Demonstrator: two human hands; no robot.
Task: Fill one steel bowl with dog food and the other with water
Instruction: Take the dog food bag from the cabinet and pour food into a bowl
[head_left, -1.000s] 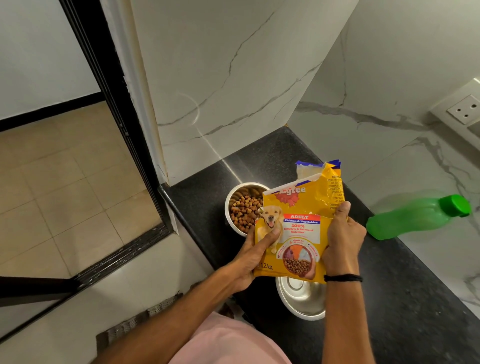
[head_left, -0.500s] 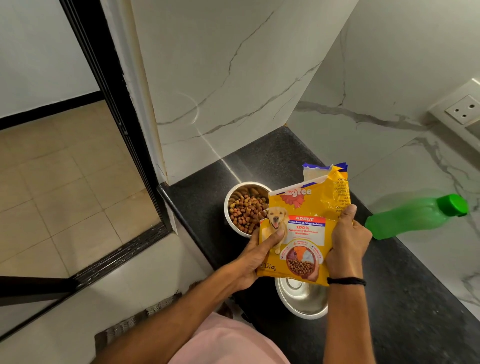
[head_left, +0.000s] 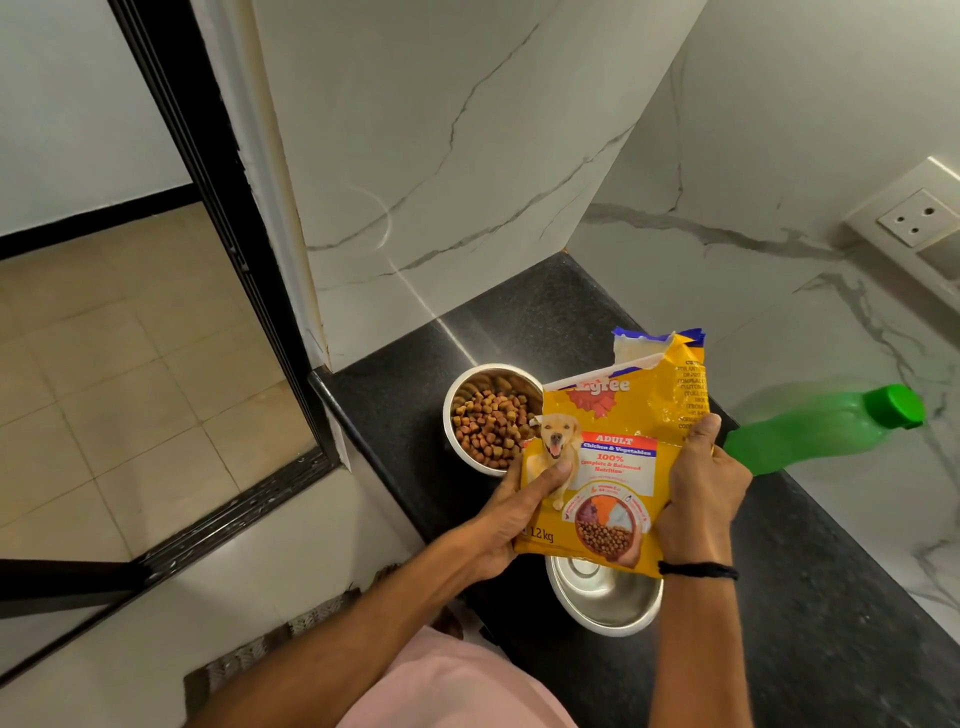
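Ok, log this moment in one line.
left hand: grips food bag | right hand: grips it too | far bowl: kibble | near bowl: looks empty | green bottle: capped

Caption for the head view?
Left hand and right hand hold a torn dog food bag over the empty bowl, beside the filled bowl.

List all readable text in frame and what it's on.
All on the dog food bag:
"ADULT"
"Chicken & Vegetables"
"100% Complete & Balanced Nutrition"
"1.2 kg"
Brand at the torn top: only "...gree" shows.
Side-panel fine print: too small to read.
Green bottle, wall socket: no text.
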